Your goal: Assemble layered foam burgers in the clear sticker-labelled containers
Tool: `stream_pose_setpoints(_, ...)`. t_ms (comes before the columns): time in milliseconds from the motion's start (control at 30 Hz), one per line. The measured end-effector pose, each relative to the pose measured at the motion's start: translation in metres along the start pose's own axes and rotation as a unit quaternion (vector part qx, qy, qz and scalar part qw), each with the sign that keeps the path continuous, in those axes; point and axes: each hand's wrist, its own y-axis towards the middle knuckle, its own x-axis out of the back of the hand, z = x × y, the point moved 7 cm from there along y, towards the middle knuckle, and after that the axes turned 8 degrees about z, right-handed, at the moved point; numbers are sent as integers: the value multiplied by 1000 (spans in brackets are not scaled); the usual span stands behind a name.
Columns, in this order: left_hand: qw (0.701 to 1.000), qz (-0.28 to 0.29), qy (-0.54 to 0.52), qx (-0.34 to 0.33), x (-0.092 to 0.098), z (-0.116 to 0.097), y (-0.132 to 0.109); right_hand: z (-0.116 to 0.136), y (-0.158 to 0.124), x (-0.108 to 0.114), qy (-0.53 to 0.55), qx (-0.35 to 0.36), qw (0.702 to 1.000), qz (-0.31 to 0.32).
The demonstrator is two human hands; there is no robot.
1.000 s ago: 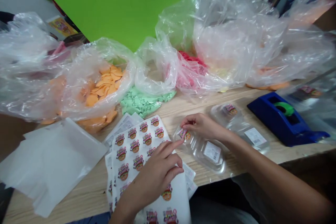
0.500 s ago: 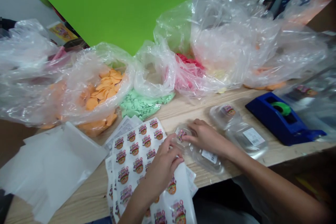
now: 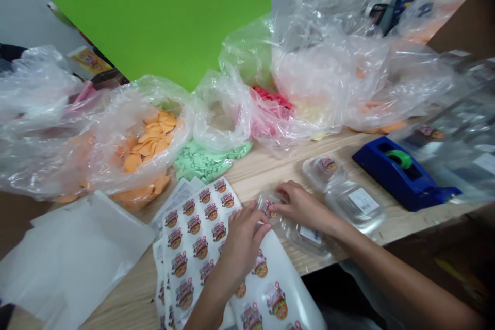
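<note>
My left hand lies over a stack of sticker sheets printed with a cartoon face. Its fingers are stretched out, with the thumb apart, near the sheets' upper right edge. My right hand is over a clear plastic clamshell container that lies opened flat on the table. The right thumb presses beside a small round sticker on one half, while the other fingers curl over the far side of that half. A white barcode label shows on the near half.
A second opened clamshell with sticker and label lies to the right, beside a blue tape dispenser. Plastic bags of orange pieces, green pieces and pink pieces line the back. White backing papers lie left.
The lower right part of the sticker sheets has shifted right, showing more stickers. My left hand has moved slightly on the sheets; the right stays at the clamshell. The whole view has shifted a little.
</note>
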Motion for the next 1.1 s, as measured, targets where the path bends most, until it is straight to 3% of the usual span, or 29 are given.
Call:
stream_pose_setpoints(167, 998, -38, -48, 2, 1, 2, -3, 9, -5, 4, 46, 17, 998, -26)
stream_pose_setpoints(333, 985, -69, -160, -13, 31, 1, -17, 25, -12, 26, 134, 41, 990, -11)
stream_pose_setpoints(500, 973, -63, -217, 37, 56, 12, -29, 12, -32, 93, 268, 9, 963, -32)
stream_pose_setpoints(633, 977, 26, -209, 38, 38, 7, -24, -32, -38, 139, 127, -79, 980, -132)
stream_pose_setpoints(733, 978, 47, -202, 27, 27, 0, -17, -59, -32, 140, 75, -121, 977, -160)
stream_pose_setpoints(833, 978, 33, -200, 45, 28, 1, -14, -67, -25, 130, 68, -115, 980, -150)
stream_pose_setpoints(967, 976, 14, -206, 70, 37, 10, -19, -52, -30, 129, 103, -63, 982, -143)
stream_pose_setpoints(1100, 978, 9, -195, 78, 42, 13, -26, -12, -58, 132, 172, 21, 976, -134)
